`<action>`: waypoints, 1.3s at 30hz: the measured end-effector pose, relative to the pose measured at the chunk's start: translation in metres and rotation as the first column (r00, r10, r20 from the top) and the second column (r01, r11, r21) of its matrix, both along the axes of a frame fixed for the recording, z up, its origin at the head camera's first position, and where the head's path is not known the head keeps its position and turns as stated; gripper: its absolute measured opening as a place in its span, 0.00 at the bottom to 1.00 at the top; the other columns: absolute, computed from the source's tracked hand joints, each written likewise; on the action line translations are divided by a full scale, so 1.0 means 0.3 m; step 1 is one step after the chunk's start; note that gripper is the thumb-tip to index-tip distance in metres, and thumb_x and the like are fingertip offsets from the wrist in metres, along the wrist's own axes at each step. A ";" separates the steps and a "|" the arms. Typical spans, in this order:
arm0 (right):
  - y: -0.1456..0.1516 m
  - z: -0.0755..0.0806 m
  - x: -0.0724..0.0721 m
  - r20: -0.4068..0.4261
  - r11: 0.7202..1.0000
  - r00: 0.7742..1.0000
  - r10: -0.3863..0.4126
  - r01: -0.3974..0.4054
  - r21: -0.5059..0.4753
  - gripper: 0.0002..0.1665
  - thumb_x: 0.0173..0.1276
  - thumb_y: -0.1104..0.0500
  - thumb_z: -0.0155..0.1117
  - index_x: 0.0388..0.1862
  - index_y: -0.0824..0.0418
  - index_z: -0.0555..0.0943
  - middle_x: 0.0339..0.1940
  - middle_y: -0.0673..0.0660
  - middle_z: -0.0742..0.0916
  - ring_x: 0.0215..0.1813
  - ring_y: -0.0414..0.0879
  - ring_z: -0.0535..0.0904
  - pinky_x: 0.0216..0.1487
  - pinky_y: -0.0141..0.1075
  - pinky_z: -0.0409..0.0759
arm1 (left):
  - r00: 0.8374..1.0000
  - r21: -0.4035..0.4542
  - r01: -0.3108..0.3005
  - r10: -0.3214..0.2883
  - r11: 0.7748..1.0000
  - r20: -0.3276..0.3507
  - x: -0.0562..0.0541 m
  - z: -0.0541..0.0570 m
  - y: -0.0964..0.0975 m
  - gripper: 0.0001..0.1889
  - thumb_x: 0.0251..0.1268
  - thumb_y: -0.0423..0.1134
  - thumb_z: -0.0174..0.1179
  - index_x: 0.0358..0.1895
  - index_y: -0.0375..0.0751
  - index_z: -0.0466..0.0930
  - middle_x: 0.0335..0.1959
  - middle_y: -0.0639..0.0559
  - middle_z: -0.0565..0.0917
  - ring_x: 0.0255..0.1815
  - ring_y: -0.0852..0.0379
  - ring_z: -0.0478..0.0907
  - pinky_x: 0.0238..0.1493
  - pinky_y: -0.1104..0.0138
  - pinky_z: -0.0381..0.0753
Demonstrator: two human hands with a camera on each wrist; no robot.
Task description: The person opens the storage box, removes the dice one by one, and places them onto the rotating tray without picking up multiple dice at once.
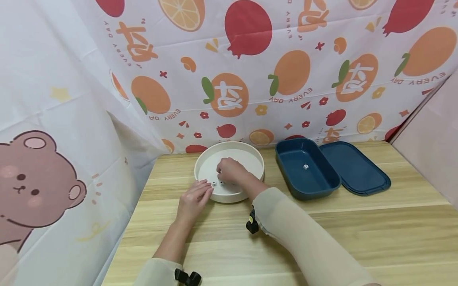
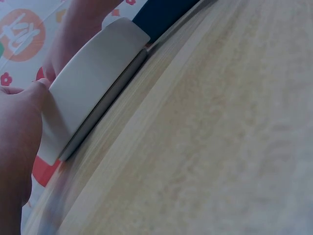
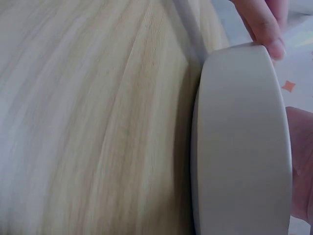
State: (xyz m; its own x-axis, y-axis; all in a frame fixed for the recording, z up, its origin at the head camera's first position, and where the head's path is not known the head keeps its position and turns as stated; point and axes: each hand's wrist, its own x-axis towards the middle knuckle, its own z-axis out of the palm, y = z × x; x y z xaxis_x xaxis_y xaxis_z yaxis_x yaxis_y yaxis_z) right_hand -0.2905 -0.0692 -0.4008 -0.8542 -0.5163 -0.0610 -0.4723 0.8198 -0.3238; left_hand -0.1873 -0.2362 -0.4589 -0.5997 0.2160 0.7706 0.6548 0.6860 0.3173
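A round cream tray (image 1: 257, 182) stands on the table, with several small white dice inside, among them a die (image 1: 214, 184) beside the left fingertips and another die (image 1: 222, 183) below the right hand. My right hand (image 1: 230, 171) reaches over the tray, its fingers curled down and pinching a small white die that the fingers mostly cover. At the tray's near left rim lies my left hand (image 1: 193, 198), fingers fairly straight and extending over the edge. In the left wrist view, the left hand (image 2: 22, 115) touches the rim; the tray wall hides the dice from both wrist cameras.
Right of the tray stands a deep blue rectangular box (image 1: 286, 174) with one white die (image 1: 305, 167) in it. Its blue lid (image 1: 358, 169) lies flat against the box's right side. A fruit-print cloth (image 1: 200, 107) hangs behind the wooden table (image 1: 229, 246).
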 end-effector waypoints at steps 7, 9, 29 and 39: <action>-0.026 -0.010 0.001 0.016 0.999 1.000 -0.017 0.017 0.029 0.10 0.67 0.56 0.64 0.44 0.54 0.88 0.45 0.50 0.86 0.43 0.42 0.77 0.48 0.35 0.83 | 1.000 0.000 -0.007 0.007 1.000 -0.003 0.004 -0.005 0.002 0.07 0.56 0.32 0.70 0.36 0.33 0.89 0.39 0.43 0.90 0.48 0.46 0.86 0.62 0.51 0.80; -0.029 -0.017 0.002 0.010 0.999 1.000 -0.008 0.008 0.038 0.09 0.67 0.56 0.64 0.41 0.54 0.88 0.42 0.49 0.86 0.42 0.42 0.77 0.47 0.35 0.83 | 1.000 0.000 -0.007 0.007 1.000 -0.005 0.005 -0.007 0.001 0.07 0.56 0.32 0.70 0.36 0.33 0.89 0.39 0.43 0.90 0.48 0.45 0.86 0.63 0.52 0.80; 0.339 0.139 -0.052 -0.062 0.974 0.992 -0.107 0.092 -0.208 0.15 0.72 0.55 0.61 0.52 0.59 0.85 0.45 0.54 0.86 0.48 0.47 0.78 0.53 0.40 0.84 | 1.000 -0.030 -0.027 0.028 0.999 0.008 0.005 0.000 0.005 0.07 0.57 0.33 0.70 0.37 0.34 0.89 0.41 0.43 0.89 0.49 0.46 0.86 0.62 0.50 0.81; 0.794 0.109 -0.038 -0.076 0.935 0.957 -0.279 0.252 -0.251 0.16 0.73 0.54 0.59 0.52 0.62 0.84 0.48 0.61 0.86 0.43 0.53 0.81 0.49 0.49 0.84 | 1.000 -0.005 -0.025 0.025 1.000 -0.017 0.001 -0.005 0.010 0.06 0.55 0.31 0.71 0.36 0.33 0.89 0.39 0.44 0.90 0.48 0.45 0.86 0.60 0.49 0.80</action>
